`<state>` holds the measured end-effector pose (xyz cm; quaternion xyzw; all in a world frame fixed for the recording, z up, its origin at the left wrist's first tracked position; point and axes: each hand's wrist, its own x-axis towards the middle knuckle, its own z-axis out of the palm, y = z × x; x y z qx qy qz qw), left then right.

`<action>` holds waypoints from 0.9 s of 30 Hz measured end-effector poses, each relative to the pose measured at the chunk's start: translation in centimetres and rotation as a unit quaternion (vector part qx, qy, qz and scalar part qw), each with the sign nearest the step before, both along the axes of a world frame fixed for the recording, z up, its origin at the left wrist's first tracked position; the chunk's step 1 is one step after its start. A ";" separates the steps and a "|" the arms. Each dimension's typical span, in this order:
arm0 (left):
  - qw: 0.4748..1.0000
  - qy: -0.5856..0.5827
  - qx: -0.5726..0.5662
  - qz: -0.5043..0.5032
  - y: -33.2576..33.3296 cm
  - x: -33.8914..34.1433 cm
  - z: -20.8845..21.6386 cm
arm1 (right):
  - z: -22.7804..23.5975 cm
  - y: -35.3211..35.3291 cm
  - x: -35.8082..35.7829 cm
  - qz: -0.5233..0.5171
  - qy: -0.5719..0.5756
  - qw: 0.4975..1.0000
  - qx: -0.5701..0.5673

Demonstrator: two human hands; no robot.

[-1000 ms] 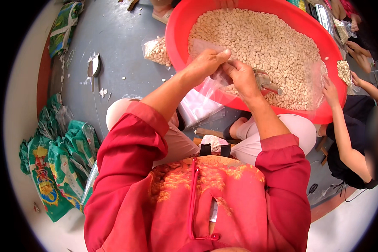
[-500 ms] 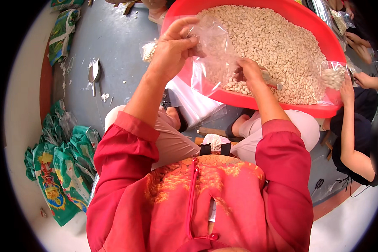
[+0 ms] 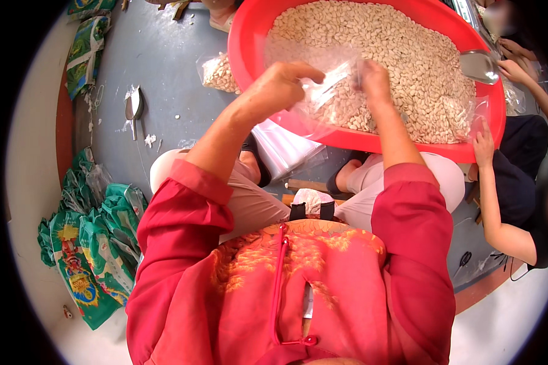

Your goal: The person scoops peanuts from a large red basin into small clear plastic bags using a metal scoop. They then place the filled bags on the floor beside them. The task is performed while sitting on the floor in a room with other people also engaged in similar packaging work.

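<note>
My left hand (image 3: 280, 85) is closed on the edge of a clear plastic bag (image 3: 329, 85), above the near left side of a red tub (image 3: 243, 55). Pale, flat seeds (image 3: 408, 48) fill the tub. My right hand (image 3: 374, 82) is curled beside the bag's right side, its fingers smeared by motion. Some grey metal shows at those fingers and a small grey end lies past the wrist; it looks like a metal scoop (image 3: 403, 117), mostly hidden by the hand. How full the bag is cannot be made out through the glare.
A filled clear bag (image 3: 219, 73) lies on the floor left of the tub. Flat plastic bags (image 3: 286, 149) are stacked below its rim. At right a co-worker's hands hold a scoop (image 3: 481, 66) and a bag (image 3: 469, 115). Green printed bags (image 3: 88, 255) and a dustpan-like scoop (image 3: 134, 104) lie left.
My left hand has lowered and moved right with the bag, toward my right hand, which has risen slightly. The co-worker's scoop now shows over the tub's right rim.
</note>
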<state>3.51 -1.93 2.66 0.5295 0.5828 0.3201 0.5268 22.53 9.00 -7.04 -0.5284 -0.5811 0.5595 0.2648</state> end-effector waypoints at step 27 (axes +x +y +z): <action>0.983 0.018 -0.013 0.182 1.6 -2.2 -0.7 | 8.1 2.8 18.0 0.230 -0.558 0.788 -0.120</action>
